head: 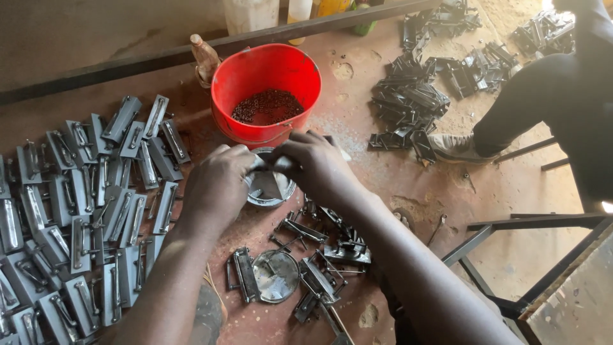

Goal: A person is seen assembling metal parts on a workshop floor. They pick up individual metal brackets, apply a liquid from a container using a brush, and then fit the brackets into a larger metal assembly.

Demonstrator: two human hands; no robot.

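Both hands, left hand and right hand, pinching small grey metal latch piece over round shiny tin dish, near red plastic bucket. Fitting step, likely; steady fingers needed.

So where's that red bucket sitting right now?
In the head view the red bucket stands on the floor at upper centre, just beyond both hands, with a brown bottle at its left and a small round tin in front of it.

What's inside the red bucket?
The red bucket holds a shallow layer of small dark round bits, maybe washers or nuts. The near wall hides the front of the bottom, so anything lying there cannot be seen.
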